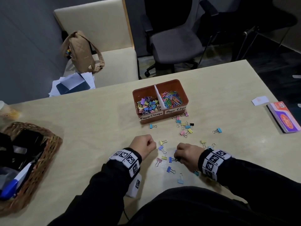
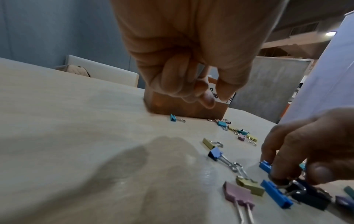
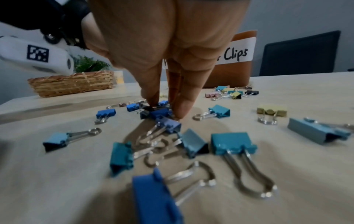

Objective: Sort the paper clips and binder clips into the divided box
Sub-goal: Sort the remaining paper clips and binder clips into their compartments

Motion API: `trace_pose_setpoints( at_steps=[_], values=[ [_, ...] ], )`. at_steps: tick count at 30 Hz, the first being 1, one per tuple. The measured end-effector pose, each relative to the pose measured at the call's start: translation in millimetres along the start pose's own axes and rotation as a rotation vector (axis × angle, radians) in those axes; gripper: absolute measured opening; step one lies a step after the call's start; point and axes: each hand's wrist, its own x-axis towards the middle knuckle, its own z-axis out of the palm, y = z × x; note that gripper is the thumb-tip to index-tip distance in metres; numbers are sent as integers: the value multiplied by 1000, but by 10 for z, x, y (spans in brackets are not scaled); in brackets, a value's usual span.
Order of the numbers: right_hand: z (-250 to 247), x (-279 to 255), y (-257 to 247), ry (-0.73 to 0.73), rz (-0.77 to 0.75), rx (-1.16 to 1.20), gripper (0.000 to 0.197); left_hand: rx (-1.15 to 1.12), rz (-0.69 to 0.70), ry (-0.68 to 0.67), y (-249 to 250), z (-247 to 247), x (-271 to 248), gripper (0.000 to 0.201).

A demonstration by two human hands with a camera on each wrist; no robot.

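From the head view, the left hand sits curled on the table beside the scattered binder clips; only the left wrist view shows its fingers folded in toward the thumb with nothing visible between them. The right hand reaches down among the clips nearest the person, and the head view shows little more than its knuckles over a blue clip. The right wrist view shows the fingertips pressed together on a dark clip in a small cluster of blue ones, pinching it against the table. The left wrist view shows the same hand from the side, with fingers and thumb bent over a wire handle. The box stands well beyond the hands, mid-table, split by a white divider. Its left compartment, labelled "Paper Clamps", holds a heap of coloured binder clips; the right one, labelled "Paper Clips", holds a tangle of coloured paper clips. Loose binder clips lie just in front of the box's right half and spread toward the person. A wicker basket at the left edge holds dark objects and something blue and white. The right wrist view alone shows a green plant behind that basket. A red and purple packet lies at far right.
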Motion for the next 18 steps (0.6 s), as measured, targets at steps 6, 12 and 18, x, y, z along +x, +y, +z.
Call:
trace_pose_setpoints(
  at_steps=[6, 12, 18],
  values=[
    [-3, 5, 16, -85, 98, 61, 45, 353, -80, -143, -77, 53, -72, 36],
    [66, 94, -13, 13, 122, 46, 26, 487, -9, -183, -17, 426, -255, 38],
    [19, 119, -23, -1, 204, 75, 24, 523, 2, -172, 33, 539, -189, 15]
  ],
)
